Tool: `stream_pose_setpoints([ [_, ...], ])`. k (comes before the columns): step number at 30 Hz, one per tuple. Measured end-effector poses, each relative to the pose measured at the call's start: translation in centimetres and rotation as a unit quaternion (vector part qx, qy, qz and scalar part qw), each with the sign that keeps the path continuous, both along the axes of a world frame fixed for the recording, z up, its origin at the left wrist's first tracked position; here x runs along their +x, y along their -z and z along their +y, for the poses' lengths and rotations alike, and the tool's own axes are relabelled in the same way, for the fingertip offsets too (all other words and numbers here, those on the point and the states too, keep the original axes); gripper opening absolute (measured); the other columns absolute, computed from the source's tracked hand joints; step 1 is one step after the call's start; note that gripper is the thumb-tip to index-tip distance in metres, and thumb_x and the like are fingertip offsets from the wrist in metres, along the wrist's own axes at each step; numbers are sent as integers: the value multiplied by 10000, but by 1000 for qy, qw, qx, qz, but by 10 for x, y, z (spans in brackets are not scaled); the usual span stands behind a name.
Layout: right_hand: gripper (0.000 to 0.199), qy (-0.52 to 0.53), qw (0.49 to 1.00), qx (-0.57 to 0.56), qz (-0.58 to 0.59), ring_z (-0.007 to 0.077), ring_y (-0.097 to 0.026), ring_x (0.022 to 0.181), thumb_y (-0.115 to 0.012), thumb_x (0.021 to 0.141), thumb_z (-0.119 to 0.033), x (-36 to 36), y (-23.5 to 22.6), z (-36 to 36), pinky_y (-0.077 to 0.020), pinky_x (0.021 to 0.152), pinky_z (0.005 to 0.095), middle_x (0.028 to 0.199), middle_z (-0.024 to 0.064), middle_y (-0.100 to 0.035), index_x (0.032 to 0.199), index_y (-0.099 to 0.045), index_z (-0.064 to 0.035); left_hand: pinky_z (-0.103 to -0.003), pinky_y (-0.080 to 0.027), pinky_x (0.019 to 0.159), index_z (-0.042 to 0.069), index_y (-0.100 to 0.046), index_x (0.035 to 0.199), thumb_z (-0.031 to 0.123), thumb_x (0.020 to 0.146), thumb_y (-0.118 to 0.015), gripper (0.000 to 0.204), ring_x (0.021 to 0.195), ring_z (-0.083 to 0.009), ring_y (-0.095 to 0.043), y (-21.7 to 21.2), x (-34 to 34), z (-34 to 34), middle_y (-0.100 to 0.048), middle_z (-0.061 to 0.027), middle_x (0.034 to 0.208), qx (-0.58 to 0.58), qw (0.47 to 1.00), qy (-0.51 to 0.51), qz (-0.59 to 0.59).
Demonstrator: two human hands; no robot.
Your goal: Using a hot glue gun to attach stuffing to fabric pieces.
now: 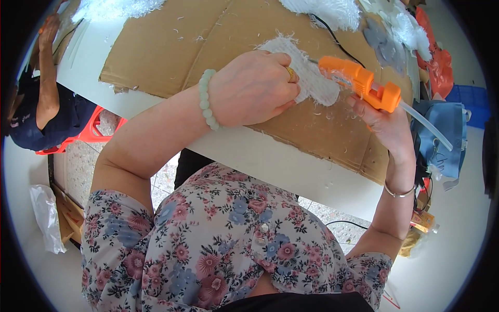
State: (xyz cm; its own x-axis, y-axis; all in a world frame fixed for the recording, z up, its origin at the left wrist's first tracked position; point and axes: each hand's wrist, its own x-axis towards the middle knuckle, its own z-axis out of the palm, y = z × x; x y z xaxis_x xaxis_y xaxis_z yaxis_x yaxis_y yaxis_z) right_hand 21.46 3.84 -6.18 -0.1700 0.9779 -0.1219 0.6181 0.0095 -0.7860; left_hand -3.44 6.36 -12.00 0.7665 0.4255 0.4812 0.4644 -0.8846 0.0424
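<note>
In the head view, the left hand (pixel 252 88) lies knuckles up on a white fuzzy fabric piece (pixel 306 73), fingers curled and pressing it flat against the brown cardboard sheet (pixel 171 47) that covers the white worktop (pixel 270 161). A pale green bead bracelet (pixel 207 99) circles that wrist and a gold ring (pixel 292 74) sits on one finger. Just to the right, the right hand (pixel 387 127) is closed around the grip of an orange glue gun (pixel 361 83), its nozzle end touching the fabric piece right beside the left hand's fingertips. A clear glue stick (pixel 426 125) juts out of the gun's back, past the right hand toward the right. A thin silver bangle (pixel 399 193) hangs on the right wrist. A black cord (pixel 338 41) runs across the cardboard above the gun. Beyond both hands, more white fluffy material (pixel 327 10) lies at the far edge of the cardboard. Well to the left of the left hand, another person's arm (pixel 47 78) reaches onto the worktop beside a red stool (pixel 93 132)
</note>
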Motion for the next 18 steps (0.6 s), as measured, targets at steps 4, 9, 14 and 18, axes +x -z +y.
stream_pose_setpoints([
  [4,232,-59,998,26,-13,60,-533,722,-676,798,-108,5,16,7,-433,633,200,794,-12,-603,993,-603,-7,-311,-465,645,57,-595,654,174,719,-633,139,742,-183,-548,-3,-1,0,-560,-24,597,-5,1000,0,9],
  [9,235,-37,997,12,-64,53,-506,690,-686,790,-109,-5,13,12,-417,610,198,790,-13,-595,989,-606,-13,-310,-463,646,57,-592,644,170,714,-627,138,734,-181,-546,-6,-1,0,-555,-23,585,4,1000,-2,11],
  [14,228,-37,996,22,-81,48,-475,651,-688,793,-140,-6,15,17,-398,577,204,758,-20,-575,976,-613,-28,-313,-466,601,53,-590,639,145,700,-606,111,688,-190,-548,-5,-2,-1,-548,-32,563,11,1000,-4,19],
  [18,228,-32,996,30,-75,45,-466,639,-687,795,-157,-8,16,19,-392,568,204,748,-24,-567,968,-614,-28,-310,-467,569,50,-585,638,136,694,-599,103,667,-191,-549,-3,-3,-1,-547,-36,560,16,1000,-9,19],
])
